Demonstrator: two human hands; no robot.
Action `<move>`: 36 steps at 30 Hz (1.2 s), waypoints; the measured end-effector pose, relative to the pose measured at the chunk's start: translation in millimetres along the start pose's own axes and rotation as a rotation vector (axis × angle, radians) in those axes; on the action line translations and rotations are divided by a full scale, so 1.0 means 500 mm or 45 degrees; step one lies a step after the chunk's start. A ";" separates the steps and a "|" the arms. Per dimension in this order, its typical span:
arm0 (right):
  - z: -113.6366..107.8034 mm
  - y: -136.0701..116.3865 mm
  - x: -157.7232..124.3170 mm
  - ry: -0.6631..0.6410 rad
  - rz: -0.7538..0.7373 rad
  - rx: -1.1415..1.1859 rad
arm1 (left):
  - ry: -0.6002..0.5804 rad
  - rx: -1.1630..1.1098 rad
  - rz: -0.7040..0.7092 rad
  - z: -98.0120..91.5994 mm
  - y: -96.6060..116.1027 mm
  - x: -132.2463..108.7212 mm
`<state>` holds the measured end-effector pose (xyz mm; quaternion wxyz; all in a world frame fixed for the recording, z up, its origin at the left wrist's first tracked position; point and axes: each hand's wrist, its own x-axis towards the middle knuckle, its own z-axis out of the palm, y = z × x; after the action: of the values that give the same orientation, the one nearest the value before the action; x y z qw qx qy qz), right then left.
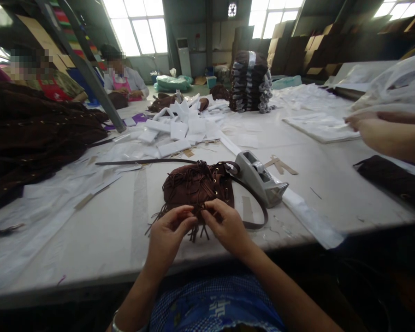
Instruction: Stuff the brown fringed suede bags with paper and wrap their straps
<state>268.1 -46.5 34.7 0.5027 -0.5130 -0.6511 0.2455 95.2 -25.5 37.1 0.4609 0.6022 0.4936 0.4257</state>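
Note:
A small brown suede bag (197, 184) with fringes and a long strap lies on the grey table (107, 230) just in front of me. My left hand (168, 233) pinches the fringe at the bag's near edge. My right hand (226, 226) pinches the same bunch of fringe from the other side. Both hands are closed, thumbs against fingers, and nearly touch each other.
A grey tape dispenser (259, 177) stands right of the bag. A heap of dark brown bags (31, 133) fills the left. White paper pieces (176, 131) and a tall stack (251, 83) lie beyond. Another person's hands (383, 131) work at the right; two people sit at the far left.

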 end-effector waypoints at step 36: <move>0.004 0.145 0.077 0.329 0.492 0.020 | -0.368 1.278 0.408 0.075 -0.063 -0.097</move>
<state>297.9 15.0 -11.2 0.5295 -0.6514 -0.4691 0.2745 117.6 -75.5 -4.5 0.1095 0.8683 0.4698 0.1156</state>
